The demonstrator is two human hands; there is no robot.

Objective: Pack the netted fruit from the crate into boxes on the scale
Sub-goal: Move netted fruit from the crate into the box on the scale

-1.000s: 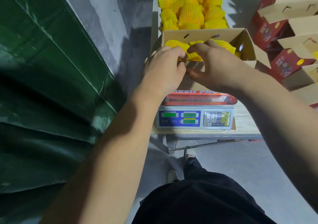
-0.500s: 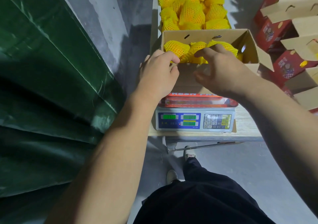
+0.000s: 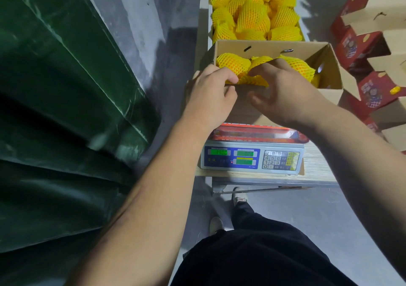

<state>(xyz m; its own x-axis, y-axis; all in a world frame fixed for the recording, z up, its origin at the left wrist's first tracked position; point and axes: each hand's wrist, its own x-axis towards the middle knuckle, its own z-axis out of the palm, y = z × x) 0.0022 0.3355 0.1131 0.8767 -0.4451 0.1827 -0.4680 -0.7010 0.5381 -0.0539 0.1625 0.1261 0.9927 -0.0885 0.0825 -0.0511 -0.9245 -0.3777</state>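
An open cardboard box (image 3: 265,46) stands on the scale (image 3: 252,160), with several yellow-netted fruit (image 3: 233,62) inside. Behind it the white crate (image 3: 210,4) is heaped with more netted fruit (image 3: 252,18). My left hand (image 3: 209,94) is at the box's near left corner, fingers curled onto the net of the left fruit. Beside it my right hand (image 3: 287,90) reaches over the near wall. Its fingers lie on the middle fruit and its thumb is spread outside the box. Another netted fruit (image 3: 299,67) lies to the right of my fingers.
The scale sits on a narrow wooden table (image 3: 318,165). Red and brown cartons (image 3: 360,44) are stacked at the right. A green tarpaulin (image 3: 55,92) fills the left side. My legs and shoes (image 3: 239,198) stand on the concrete floor below the table.
Both hands have stayed at the box's near edge, shifting slightly over the fruit. The left fruit now shows more above my left fingers, and my right thumb has spread wider.
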